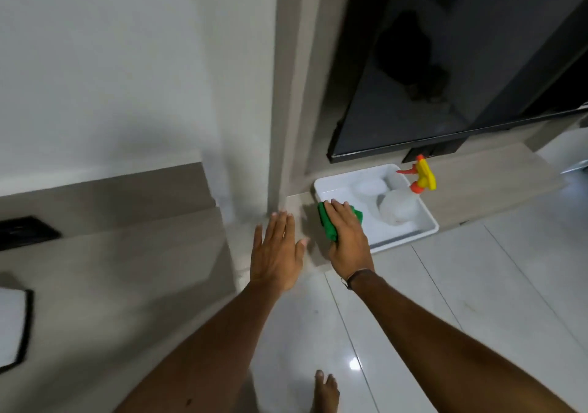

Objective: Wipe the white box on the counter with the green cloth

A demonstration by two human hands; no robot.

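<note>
A shallow white box (426,223) sits on the low wood-grain counter (159,253) under a dark screen. My right hand (346,234) presses the green cloth (327,221) against the box's left near corner, fingers curled over the cloth. My left hand (276,253) lies flat on the counter just left of the box, fingers spread and holding nothing. Inside the box lies a clear spray bottle (399,205) with a yellow and orange trigger head (423,178).
A large black screen (461,62) hangs close above the box. A grey wall column (286,94) rises behind my left hand. Glossy white floor tiles (477,285) lie in front of the counter. My bare foot (324,390) shows below. A black-framed object (16,326) sits at far left.
</note>
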